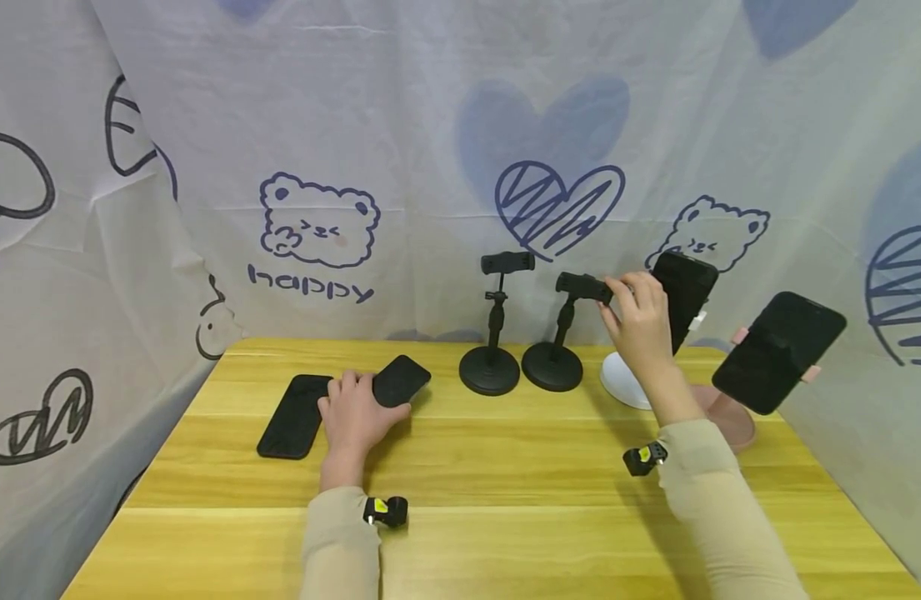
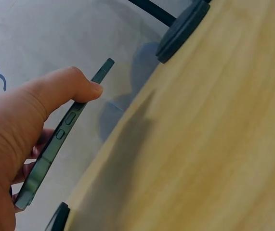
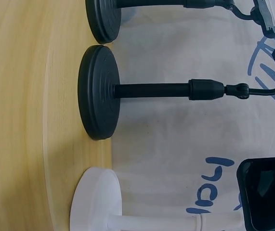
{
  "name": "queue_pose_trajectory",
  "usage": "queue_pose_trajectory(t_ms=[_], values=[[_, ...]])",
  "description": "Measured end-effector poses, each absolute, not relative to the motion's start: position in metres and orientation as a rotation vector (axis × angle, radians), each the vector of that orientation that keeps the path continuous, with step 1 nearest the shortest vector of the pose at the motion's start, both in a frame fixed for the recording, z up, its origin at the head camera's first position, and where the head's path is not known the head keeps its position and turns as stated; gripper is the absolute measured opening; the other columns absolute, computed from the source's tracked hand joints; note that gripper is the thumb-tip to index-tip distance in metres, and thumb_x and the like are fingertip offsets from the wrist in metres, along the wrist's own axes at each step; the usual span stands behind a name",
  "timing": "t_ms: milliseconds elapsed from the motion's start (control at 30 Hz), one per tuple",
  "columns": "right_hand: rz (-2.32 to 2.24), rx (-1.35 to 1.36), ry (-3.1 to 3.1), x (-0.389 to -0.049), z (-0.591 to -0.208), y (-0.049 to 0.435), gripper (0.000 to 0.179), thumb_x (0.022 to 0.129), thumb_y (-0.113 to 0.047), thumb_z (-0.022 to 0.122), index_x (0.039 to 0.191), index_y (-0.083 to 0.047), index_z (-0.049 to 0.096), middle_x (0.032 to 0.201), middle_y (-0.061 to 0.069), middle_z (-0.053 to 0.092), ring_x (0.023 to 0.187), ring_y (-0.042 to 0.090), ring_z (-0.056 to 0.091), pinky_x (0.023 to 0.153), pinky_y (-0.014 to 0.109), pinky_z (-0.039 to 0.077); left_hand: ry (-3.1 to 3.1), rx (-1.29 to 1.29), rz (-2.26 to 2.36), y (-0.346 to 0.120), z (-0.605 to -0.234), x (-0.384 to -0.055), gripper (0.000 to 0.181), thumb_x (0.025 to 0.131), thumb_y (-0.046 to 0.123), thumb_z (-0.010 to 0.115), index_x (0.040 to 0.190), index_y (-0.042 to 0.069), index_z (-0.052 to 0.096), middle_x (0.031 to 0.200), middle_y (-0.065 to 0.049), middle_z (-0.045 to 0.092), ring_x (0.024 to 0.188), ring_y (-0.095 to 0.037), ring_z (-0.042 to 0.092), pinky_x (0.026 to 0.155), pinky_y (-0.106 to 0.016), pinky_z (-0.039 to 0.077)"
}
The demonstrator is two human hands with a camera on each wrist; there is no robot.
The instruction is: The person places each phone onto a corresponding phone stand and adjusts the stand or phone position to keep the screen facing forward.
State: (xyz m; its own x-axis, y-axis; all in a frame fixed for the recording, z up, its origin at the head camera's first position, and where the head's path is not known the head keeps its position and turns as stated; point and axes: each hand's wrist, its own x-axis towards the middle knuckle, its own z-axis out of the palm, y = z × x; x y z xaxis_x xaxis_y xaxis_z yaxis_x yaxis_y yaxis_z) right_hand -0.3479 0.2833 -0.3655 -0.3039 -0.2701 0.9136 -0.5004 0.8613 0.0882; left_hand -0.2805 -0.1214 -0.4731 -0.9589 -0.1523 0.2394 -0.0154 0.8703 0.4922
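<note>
My left hand grips a black smartphone by its edges. In the left wrist view the thumb presses one long side of this phone, which is tilted and lifted off the tabletop. Just left of that hand, another black smartphone lies flat. With its fingertips my right hand holds the right end of the clamp on a black phone stand. That stand's round base rests on the table. The right wrist view shows only a sliver of my fingers at its edge.
A second black phone stand is left of the held one. To the right, a white stand and a pink stand each carry a phone. The wooden table meets a printed cloth behind.
</note>
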Motion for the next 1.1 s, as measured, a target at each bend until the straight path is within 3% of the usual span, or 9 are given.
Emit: queue_pose_trajectory(t_ms=[867,1100], values=[[0.279,0.538,-1.907,-0.347,-0.369,0.281,0.032,0.083,-0.005,0.074,0.112,0.005,0.065,0.107,0.024,0.06,0.111,0.043,0.052,0.095,0.055,0.04,-2.575,0.101,-0.767,-0.117,-0.433,-0.269,0.079,0.071,0.059,0.075,0.129,0.01,0.058,0.124,-0.014,0.051,0.111,-0.035,0.042,0.09,-0.054,0.033],[0.278,0.537,-1.906,-0.348,-0.37,0.281,0.032,0.085,-0.007,0.073,0.113,0.005,0.064,0.107,0.025,0.06,0.11,0.043,0.052,0.094,0.055,0.04,-2.514,0.076,-0.799,-0.112,-0.421,-0.265,0.079,0.07,0.058,0.076,0.131,0.011,0.057,0.126,-0.015,0.051,0.114,-0.036,0.042,0.096,-0.056,0.032]])
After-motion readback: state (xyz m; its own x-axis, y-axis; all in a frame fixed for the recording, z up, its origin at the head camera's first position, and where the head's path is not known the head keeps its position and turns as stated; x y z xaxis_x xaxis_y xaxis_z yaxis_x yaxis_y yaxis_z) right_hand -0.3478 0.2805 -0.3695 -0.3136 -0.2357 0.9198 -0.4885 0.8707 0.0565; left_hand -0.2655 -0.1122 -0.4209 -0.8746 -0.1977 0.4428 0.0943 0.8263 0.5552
